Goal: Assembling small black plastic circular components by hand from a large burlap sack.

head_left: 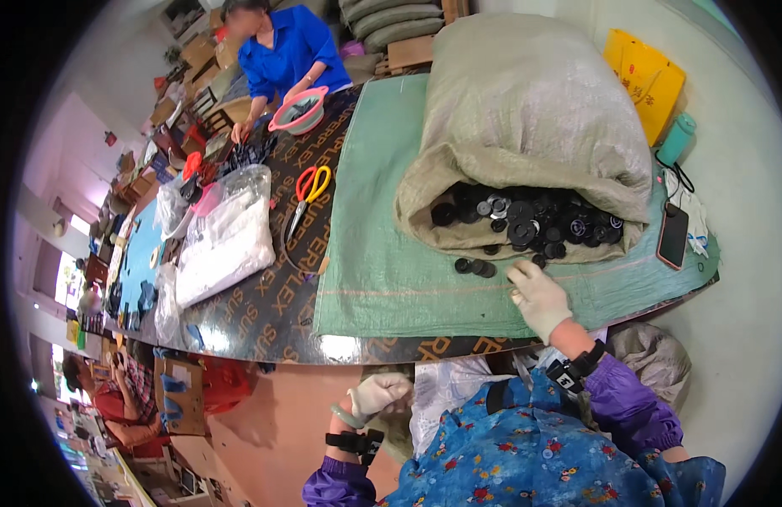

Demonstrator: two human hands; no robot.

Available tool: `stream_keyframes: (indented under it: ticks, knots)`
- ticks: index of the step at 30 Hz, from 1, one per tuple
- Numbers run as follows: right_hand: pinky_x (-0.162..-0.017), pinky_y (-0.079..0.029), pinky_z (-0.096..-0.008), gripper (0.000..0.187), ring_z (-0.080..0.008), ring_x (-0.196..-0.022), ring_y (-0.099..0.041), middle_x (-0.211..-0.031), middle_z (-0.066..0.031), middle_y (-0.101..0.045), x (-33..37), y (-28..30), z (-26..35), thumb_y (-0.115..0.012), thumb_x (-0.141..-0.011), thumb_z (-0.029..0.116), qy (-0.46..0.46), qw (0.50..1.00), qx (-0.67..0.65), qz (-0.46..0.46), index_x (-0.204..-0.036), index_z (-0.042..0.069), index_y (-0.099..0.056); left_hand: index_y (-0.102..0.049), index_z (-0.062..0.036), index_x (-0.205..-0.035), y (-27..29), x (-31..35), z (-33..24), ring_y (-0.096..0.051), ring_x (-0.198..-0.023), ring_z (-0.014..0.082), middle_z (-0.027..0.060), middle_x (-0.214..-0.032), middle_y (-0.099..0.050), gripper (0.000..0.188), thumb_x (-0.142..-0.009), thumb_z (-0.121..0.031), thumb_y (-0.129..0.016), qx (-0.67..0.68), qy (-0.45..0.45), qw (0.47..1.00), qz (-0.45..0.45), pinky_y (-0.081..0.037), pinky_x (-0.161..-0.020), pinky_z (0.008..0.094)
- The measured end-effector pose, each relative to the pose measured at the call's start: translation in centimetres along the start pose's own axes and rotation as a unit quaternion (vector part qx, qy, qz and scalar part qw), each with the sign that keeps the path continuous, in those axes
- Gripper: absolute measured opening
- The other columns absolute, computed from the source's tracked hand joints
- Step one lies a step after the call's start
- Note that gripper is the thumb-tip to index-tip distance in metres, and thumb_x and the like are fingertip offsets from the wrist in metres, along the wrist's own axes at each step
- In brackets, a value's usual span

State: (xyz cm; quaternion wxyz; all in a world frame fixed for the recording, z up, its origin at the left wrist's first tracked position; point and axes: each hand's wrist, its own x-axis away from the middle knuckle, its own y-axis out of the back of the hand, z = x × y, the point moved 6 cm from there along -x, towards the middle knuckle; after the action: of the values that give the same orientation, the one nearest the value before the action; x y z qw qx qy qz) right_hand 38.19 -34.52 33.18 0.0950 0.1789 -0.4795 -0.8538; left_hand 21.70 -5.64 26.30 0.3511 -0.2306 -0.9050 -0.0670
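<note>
Here, discs (476,267) on green sheet (370,228), pinkish floor (273,422)

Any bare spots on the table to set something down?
Green sheet's left side, between scissors and sack; also its front strip, below the loose discs, left of the right hand. Crowded: sack mouth, black discs; right edge, phone; left, white bundle.

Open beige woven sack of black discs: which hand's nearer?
Right. The white-gloved right hand is over the green woven sheet, just in front of the sack; the white-gloved left hand is farther away, off the near edge of the dark table.
</note>
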Motion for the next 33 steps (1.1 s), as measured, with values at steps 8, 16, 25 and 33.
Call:
stream_keyframes:
  ticks: [8, 16, 25, 33]
  knots:
    - [-0.07, -0.05, -0.0435, 0.013, -0.0317, -0.086, -0.06, -0.092, -0.0118, -0.058, 0.8, -0.6, -1.9, -0.059, -0.083, 0.021, -0.04, 0.998, 0.036, 0.014, -0.092, 0.011, -0.059, -0.064, -0.0067, -0.103, -3.0, -8.1, -18.5, -0.061, -0.079, 0.0184, 0.0079, -0.093, -0.065, 0.025, -0.089, -0.027, -0.059, -0.214, -0.231, 0.937, -0.149, -0.048, -0.066, 0.0292]
    - [-0.073, -0.05, -0.0428, 0.017, -0.0324, -0.088, -0.059, -0.094, -0.0128, -0.056, 2.6, 1.2, -2.7, -0.062, -0.08, 0.021, -0.019, 0.998, 0.061, 0.027, -0.092, 0.009, -0.059, -0.049, -0.0112, -0.126, -8.0, -17.3, -27.5, -0.058, -0.102, 0.0357, 0.0147, -0.127, -0.051, 0.045, -0.084, -0.02, -0.06, -0.472, -0.321, 0.782, -0.251, -0.048, -0.084, 0.0408]
    - [-0.078, -0.049, -0.0414, 0.024, -0.0322, -0.093, -0.058, -0.096, -0.0126, -0.057, 3.5, 1.9, -2.4, -0.067, -0.076, 0.017, -0.018, 1.0, 0.005, -0.018, -0.098, 0.009, -0.062, -0.048, -0.0115, -0.115, -7.2, -18.1, -26.2, -0.059, -0.095, 0.0394, 0.0163, -0.12, -0.047, 0.042, -0.078, -0.014, -0.067, -0.482, -0.297, 0.785, -0.253, -0.051, -0.079, 0.046]
    - [-0.081, -0.048, -0.0383, 0.027, -0.0318, -0.094, -0.058, -0.102, -0.014, -0.057, 4.3, 2.8, -2.6, -0.064, -0.082, 0.02, -0.085, 0.983, -0.153, -0.049, -0.108, 0.01, -0.062, -0.051, -0.0071, -0.105, -6.4, -13.8, -23.3, -0.063, -0.083, 0.0329, 0.0113, -0.094, -0.062, 0.025, -0.083, -0.011, -0.061, -0.372, -0.402, 0.756, -0.359, -0.05, -0.069, 0.0409]
